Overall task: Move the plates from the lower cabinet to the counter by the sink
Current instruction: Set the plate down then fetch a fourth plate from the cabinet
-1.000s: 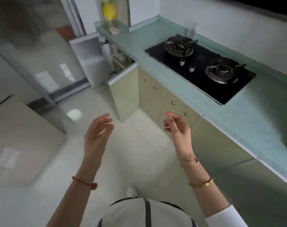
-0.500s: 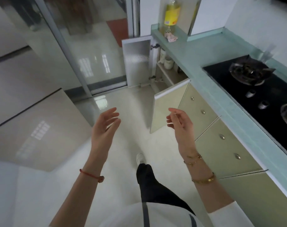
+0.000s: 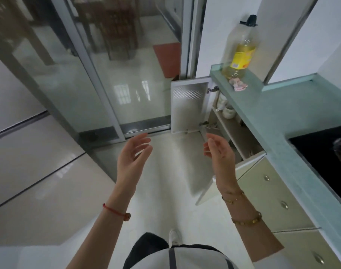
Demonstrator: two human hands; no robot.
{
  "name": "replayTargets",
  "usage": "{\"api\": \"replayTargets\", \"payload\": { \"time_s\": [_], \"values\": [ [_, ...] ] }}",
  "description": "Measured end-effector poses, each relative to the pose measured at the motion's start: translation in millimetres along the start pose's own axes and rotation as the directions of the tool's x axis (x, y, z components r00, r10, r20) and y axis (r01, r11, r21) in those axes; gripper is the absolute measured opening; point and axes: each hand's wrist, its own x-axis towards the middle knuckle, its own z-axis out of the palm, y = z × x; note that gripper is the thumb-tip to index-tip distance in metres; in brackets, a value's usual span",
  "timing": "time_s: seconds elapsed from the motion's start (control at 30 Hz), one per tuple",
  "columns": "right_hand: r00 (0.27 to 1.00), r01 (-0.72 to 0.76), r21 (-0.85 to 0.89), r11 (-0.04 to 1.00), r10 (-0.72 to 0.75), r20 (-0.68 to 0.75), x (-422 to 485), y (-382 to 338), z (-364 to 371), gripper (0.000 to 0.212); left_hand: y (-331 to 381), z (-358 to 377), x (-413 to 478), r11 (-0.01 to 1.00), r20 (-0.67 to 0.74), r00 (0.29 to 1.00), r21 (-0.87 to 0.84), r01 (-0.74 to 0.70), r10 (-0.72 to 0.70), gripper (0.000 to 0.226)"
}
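Now the left grip (image 3: pixel 134 152) and right grip (image 3: pixel 218 152) hang released; the plates perhaps sit unseen inside the open pale lower cabinet (image 3: pixel 231 133), far right. Reaching in, a forearm could knock the near pale-green swung-out door (image 3: pixel 251 160).

A thin red cord bracelet (image 3: pixel 115 211) circles the wrist behind the left hand (image 3: pixel 131 158), with one small brownish bead on its outer side. Behind the right hand (image 3: pixel 220 158), two fine gold chain bracelets (image 3: pixel 232 196) sit close together at the wrist, and a broader gold bangle (image 3: pixel 247 220) with small studs lies further up the bare forearm. The person wears a pale top (image 3: pixel 194 259) with a dark vertical stripe down its front, dark trousers (image 3: pixel 146 245) and a white shoe (image 3: pixel 173 236).
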Motion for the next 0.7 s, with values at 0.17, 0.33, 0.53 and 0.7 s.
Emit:
{"api": "replayTargets", "payload": {
  "time_s": [0.17,0.33,0.53,0.7],
  "values": [
    [0.998,-0.015,-0.006,1.000,0.014,-0.053,72,4,28,0.017,-12,15,94,1.000,0.071,0.997,0.004,0.018,-0.018,0.034],
    [0.984,-0.034,-0.048,0.998,0.025,-0.176,141,17,51,0.021,-31,29,195,1.000,0.169,0.985,-0.003,0.029,-0.028,0.035],
    [0.910,-0.028,0.009,1.000,0.029,-0.413,219,30,86,0.023,-39,55,327,0.999,0.346,0.937,-0.007,0.046,-0.040,0.036],
    [0.801,-0.042,0.027,0.999,0.050,-0.597,265,44,105,0.021,-42,82,421,0.997,0.522,0.851,0.075,0.021,-0.058,0.033]
  ]
}}
